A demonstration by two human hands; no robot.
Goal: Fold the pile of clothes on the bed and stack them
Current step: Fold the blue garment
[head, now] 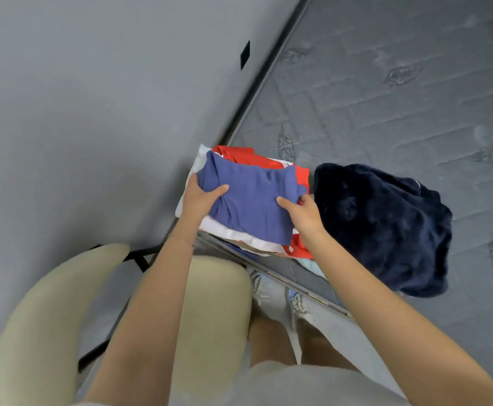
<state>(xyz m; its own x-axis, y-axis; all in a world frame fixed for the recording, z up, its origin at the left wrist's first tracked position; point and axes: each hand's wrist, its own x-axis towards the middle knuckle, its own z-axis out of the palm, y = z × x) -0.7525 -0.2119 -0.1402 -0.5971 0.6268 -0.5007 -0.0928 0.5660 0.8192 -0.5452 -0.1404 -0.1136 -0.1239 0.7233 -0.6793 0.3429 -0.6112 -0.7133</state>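
Grey quilted mattress (400, 98) fills the upper right. Navy fleece garment (386, 227) lies bunched at centre right. Folded blue garment (254, 197) tops the red-and-white stack (239, 234) at frame centre. Left hand (201, 200) and right hand (301, 212) grip the blue garment's opposite edges, thumbs on top, fingers tucked under and out of sight.

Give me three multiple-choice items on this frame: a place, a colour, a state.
1. Where is the blue garment? A on top of the stack B on the chair C on the floor
2. What colour is the fluffy garment on the mattress? A yellow B dark navy C pink
3. What holds the blue garment? A one hand B both hands C neither hand
Answers: 1 A, red and white layers show beneath it; 2 B, its pile is blackish blue; 3 B, left hand and right hand each grip an edge.
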